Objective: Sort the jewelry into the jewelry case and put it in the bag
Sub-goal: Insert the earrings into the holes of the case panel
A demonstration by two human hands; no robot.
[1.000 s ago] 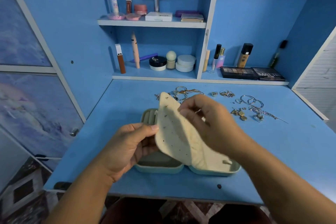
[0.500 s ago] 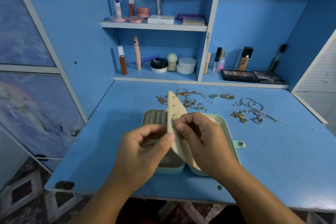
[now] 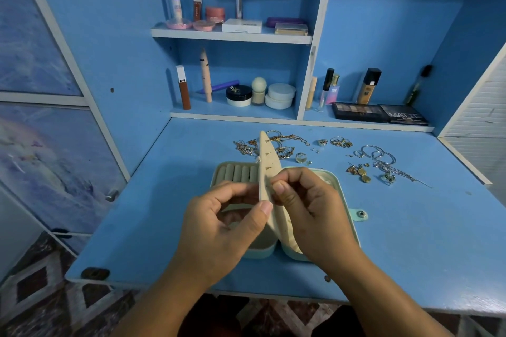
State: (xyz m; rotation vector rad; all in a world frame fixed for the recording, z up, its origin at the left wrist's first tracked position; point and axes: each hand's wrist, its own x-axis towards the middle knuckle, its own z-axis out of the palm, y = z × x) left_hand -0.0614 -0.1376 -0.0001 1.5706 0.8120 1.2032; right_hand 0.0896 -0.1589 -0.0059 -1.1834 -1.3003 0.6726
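Note:
A pale green jewelry case (image 3: pixel 345 194) lies open on the blue desk, its ring rolls (image 3: pixel 235 172) showing at the back left. A cream earring panel (image 3: pixel 267 161) stands upright on edge in the middle of the case, with a few studs pinned through it. My left hand (image 3: pixel 219 224) pinches the panel's left face with thumb and fingers. My right hand (image 3: pixel 309 213) presses against its right face, fingertips pinched on a small earring. Loose gold and silver jewelry (image 3: pixel 284 145) lies scattered behind the case and a second jewelry cluster (image 3: pixel 377 164) lies to the right. No bag is in view.
Cosmetics fill the shelves behind: jars (image 3: pixel 279 96), tubes (image 3: pixel 183 87), eyeshadow palettes (image 3: pixel 380 113). The case's snap tab (image 3: pixel 360 214) sticks out to the right. A cabinet door with a knob (image 3: pixel 111 195) stands at the left; the desk's front edge (image 3: pixel 246 293) is near my forearms.
The panel swung from lying flat-tilted to standing on edge. Both hands have closed in on it, the left thumb now at its lower edge, the right fingertips pinched at its face.

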